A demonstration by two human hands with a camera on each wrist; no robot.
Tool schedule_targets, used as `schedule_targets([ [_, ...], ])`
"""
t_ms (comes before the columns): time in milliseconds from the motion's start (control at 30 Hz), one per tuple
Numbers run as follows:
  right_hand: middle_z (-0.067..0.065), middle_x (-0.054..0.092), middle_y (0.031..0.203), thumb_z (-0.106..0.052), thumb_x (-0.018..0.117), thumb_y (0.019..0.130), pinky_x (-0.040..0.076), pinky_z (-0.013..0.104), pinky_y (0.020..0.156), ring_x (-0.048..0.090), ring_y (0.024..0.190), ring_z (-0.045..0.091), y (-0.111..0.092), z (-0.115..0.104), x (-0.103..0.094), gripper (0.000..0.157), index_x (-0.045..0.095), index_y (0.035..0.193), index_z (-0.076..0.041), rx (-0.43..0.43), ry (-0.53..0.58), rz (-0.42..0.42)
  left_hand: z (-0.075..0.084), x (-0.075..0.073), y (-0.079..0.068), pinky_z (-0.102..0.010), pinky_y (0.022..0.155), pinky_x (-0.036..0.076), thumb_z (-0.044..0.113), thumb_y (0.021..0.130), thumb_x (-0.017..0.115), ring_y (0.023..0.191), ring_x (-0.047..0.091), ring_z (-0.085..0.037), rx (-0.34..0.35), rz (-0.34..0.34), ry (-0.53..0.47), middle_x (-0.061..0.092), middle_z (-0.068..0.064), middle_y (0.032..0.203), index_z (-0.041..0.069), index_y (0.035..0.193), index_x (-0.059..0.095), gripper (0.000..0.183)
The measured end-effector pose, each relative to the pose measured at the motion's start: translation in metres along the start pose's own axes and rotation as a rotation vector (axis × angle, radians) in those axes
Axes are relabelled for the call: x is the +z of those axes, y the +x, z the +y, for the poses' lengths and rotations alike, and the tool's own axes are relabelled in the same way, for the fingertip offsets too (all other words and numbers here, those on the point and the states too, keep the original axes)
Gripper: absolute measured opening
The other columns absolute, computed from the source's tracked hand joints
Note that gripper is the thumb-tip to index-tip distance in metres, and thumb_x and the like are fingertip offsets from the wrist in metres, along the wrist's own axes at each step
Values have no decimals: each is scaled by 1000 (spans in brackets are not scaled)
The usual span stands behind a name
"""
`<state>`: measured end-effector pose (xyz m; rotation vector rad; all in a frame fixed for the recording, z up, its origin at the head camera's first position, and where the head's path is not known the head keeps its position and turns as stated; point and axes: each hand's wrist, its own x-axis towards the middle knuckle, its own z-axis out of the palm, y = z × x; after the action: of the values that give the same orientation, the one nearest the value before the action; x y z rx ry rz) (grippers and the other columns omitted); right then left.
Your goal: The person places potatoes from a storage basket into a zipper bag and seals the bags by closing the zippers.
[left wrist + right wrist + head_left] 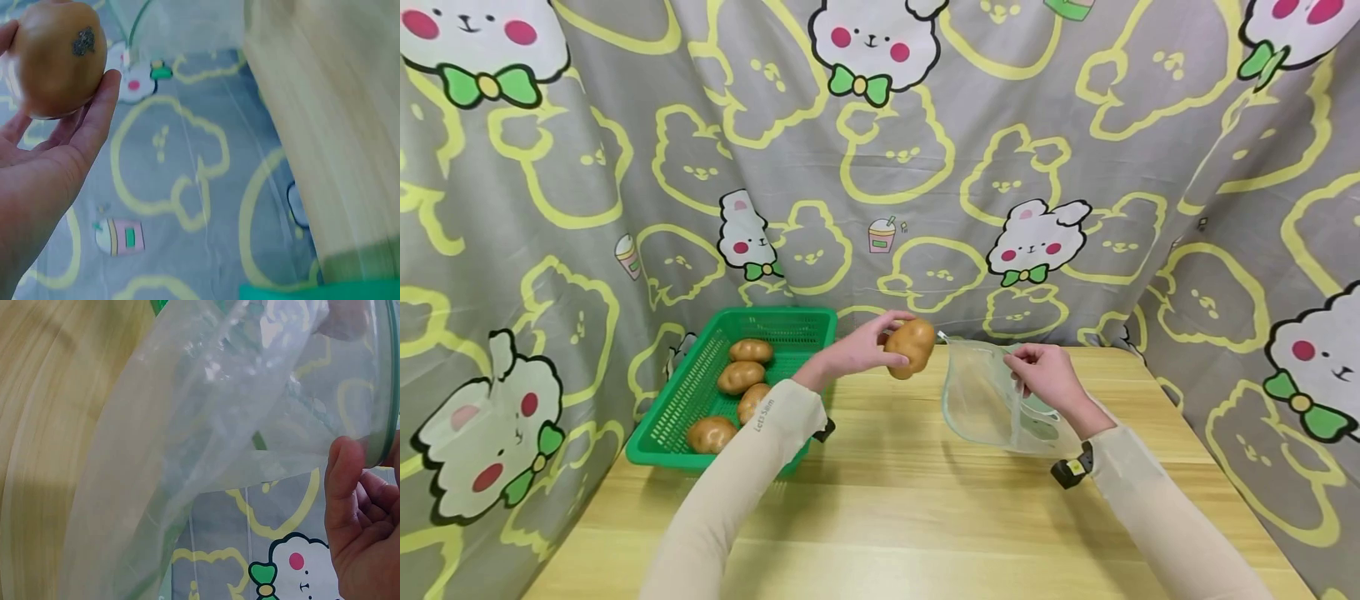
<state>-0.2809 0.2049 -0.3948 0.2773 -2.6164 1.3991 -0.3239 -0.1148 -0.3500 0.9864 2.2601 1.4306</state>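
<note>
A brown potato [913, 345] is gripped in my left hand [863, 346], held above the table between the basket and the bag. The left wrist view shows the fingers wrapped under and beside this potato [59, 59], which has a dark patch on its skin. My right hand [1051, 377] pinches the rim of a clear zip bag [973, 400] with a green edge. In the right wrist view the thumb lies against the rim of the bag [250, 394], whose mouth gapes. The potato is close to the bag's left edge, outside it.
A green plastic basket [662, 408] stands on the left with several potatoes [741, 377] in it. The wooden table [880, 517] runs under both arms. A patterned grey curtain [910, 158] hangs behind and at both sides.
</note>
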Motion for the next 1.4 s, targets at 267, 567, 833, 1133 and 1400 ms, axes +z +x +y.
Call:
schedule_targets([
  [267,15,62,67,-21,61,93,51,34,48,58,48,20,1,-3,3,25,68,89,2,8,19,7,0,32,11,-33,88,46,12,86,67,112,49,-23,23,-66,34,44,-12,128,13,142,35,65],
  [567,19,63,71,-22,61,93,52,38,49,58,48,20,2,-7,6,24,68,89,1,-1,33,11,-3,62,14,-28,88,46,13,84,68,108,53,-18,2,-115,55,46,-10,130,6,143,34,68],
  [833,19,63,70,-22,62,93,52,37,48,57,48,19,3,-13,7,25,69,90,1,-4,43,23,-6,83,13,-24,85,45,19,85,69,106,53,-13,-26,-90,144,50,-8,129,6,140,40,64],
  [1133,20,63,70,-23,61,93,51,32,48,58,48,20,1,-19,8,26,68,90,2,10,54,17,-12,98,13,-23,89,43,23,84,70,112,51,-17,20,-59,258,49,-11,134,4,141,41,67],
  [1400,10,61,64,-25,61,93,51,35,48,59,50,28,2,-16,7,28,68,88,2,9,69,26,-13,107,10,-21,88,43,22,83,70,109,55,-15,-9,56,264,55,-11,130,0,134,49,60],
])
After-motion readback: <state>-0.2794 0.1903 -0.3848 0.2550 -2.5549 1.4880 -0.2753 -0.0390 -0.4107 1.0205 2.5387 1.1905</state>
